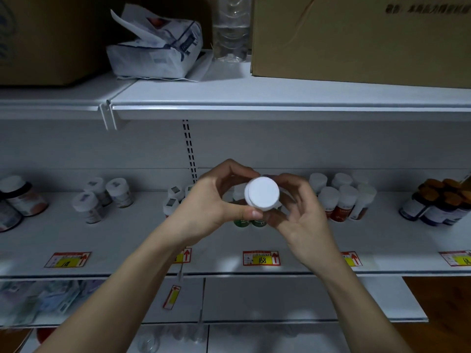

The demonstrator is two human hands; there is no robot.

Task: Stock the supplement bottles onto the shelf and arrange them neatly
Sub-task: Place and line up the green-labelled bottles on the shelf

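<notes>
Both hands hold up a supplement bottle with a white cap (262, 194) in front of the middle shelf (142, 240), the cap facing me. My left hand (211, 202) grips it from the left, thumb under the cap. My right hand (300, 207) cups it from the right with fingers spread around it. Behind my hands stand green-labelled bottles (251, 222), mostly hidden. White-capped bottles with red labels (341, 200) are grouped to the right on the same shelf.
More white-capped bottles (102, 197) stand left of centre, dark jars (17, 200) at far left, orange-capped bottles (441, 202) at far right. Price tags (261, 258) line the shelf edge. The upper shelf carries cardboard boxes (356, 36), a wrapped packet (155, 44) and a clear bottle (230, 26).
</notes>
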